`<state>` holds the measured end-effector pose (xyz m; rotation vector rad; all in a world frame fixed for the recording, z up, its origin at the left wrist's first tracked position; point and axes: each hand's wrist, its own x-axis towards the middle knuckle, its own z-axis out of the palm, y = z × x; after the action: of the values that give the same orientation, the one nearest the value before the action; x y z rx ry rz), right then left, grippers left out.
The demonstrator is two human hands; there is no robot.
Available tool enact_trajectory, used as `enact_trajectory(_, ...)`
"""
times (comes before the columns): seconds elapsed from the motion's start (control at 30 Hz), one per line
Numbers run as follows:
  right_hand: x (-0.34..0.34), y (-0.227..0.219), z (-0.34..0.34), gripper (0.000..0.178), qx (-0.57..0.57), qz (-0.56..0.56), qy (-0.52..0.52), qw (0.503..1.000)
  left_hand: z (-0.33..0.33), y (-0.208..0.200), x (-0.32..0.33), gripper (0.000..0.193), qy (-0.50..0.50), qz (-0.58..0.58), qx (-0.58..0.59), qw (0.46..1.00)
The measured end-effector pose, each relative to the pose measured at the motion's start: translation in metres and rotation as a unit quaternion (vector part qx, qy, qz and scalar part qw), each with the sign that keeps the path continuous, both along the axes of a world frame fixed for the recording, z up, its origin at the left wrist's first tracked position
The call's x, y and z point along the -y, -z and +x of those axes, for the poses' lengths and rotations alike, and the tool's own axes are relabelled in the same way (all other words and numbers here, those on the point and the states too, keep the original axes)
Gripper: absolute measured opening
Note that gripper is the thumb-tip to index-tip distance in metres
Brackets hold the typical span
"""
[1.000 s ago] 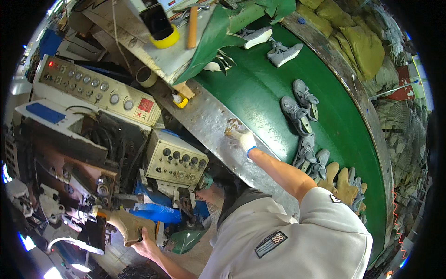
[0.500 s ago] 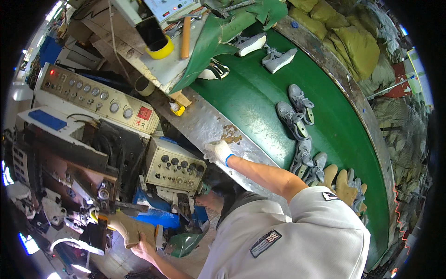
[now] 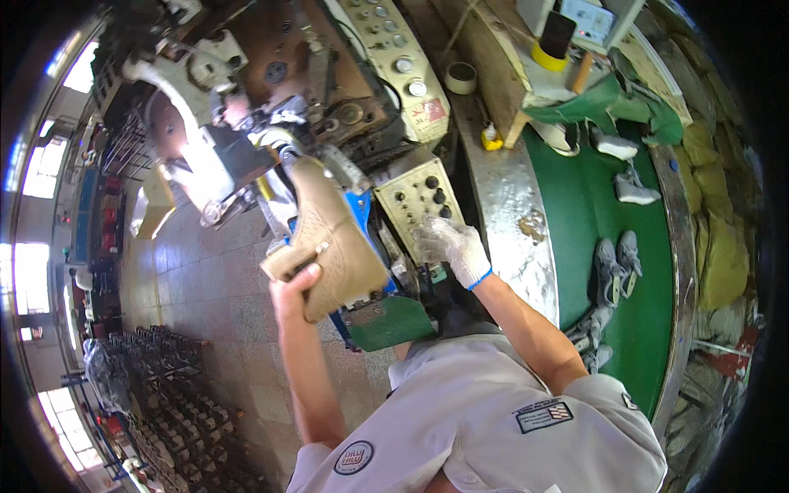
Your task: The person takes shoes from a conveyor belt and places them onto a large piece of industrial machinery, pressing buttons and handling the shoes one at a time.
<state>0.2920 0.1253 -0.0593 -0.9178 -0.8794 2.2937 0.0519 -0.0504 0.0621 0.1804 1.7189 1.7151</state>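
Note:
My left hand (image 3: 296, 296), bare, grips a tan shoe upper (image 3: 335, 238) near its lower end, with the thumb over its edge. The far end of the upper reaches into the metal jaws of a machine (image 3: 283, 148); exactly how it meets them is hard to see. My right hand (image 3: 452, 246), in a white knit glove with a blue cuff, is in front of a beige control box (image 3: 411, 201) with black knobs. Its fingers are stretched out and hold nothing; whether they touch the panel I cannot tell.
Right of the box runs a metal ledge (image 3: 514, 218), then a green conveyor belt (image 3: 559, 238) with grey shoes (image 3: 612, 267). A bench (image 3: 493, 57) stands at the top with a yellow tape roll (image 3: 549, 56). Racks (image 3: 164, 386) stand at lower left.
My view has swung left toward the machine. My right hand has left the metal ledge and come to the control box. My left hand still holds the tan upper at the machine.

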Motion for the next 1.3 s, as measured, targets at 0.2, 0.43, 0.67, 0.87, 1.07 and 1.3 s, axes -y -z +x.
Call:
enact_trajectory(0.2,0.032,-0.088,-0.052,0.084,-0.422,-0.218,-0.010,0.880,0.086,0.046,0.036,0.087,0.075,0.297,0.327,0.894)
enact_trajectory(0.43,0.022,-0.094,0.007,0.074,-0.308,-0.149,0.120,0.932,0.094,0.046,0.017,0.059,0.342,-0.057,0.170,0.922)
enact_trajectory(0.67,0.022,-0.070,0.068,0.072,-0.333,-0.178,0.074,0.923,0.117,0.025,-0.073,0.058,0.300,0.128,0.000,0.945)
enact_trajectory(0.87,0.017,-0.053,0.118,0.073,-0.321,-0.168,0.104,0.926,0.187,0.021,-0.117,0.048,0.360,0.144,0.083,0.918)
enact_trajectory(1.07,-0.026,-0.018,0.182,0.065,-0.174,0.021,0.160,0.971,0.236,0.065,-0.167,0.046,0.402,0.077,0.103,0.907)
enact_trajectory(1.3,-0.133,0.056,0.308,0.080,0.323,0.198,0.104,0.920,0.216,0.126,-0.155,0.039,0.424,-0.096,-0.273,0.858)
